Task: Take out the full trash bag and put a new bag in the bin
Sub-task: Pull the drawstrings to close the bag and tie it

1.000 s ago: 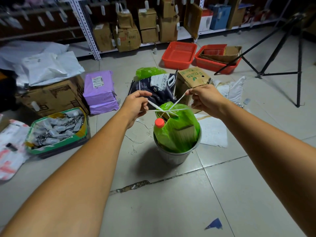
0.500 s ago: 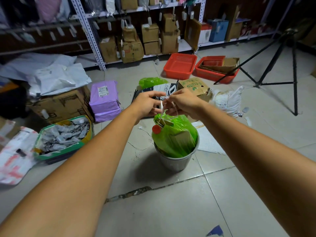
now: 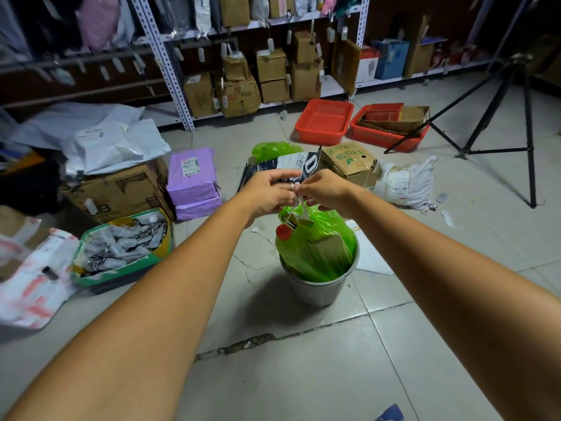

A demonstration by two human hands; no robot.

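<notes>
Where the two hands meet above the bin, the white drawstring of the green trash bag is pinched from both sides. The left hand and right hand are held close together, fingers curled on the cord. The bag is seated inside the metal bin, filled, with a red bottle cap pressed against its film. The bin is stood on the tiled floor, near a cardboard box.
</notes>
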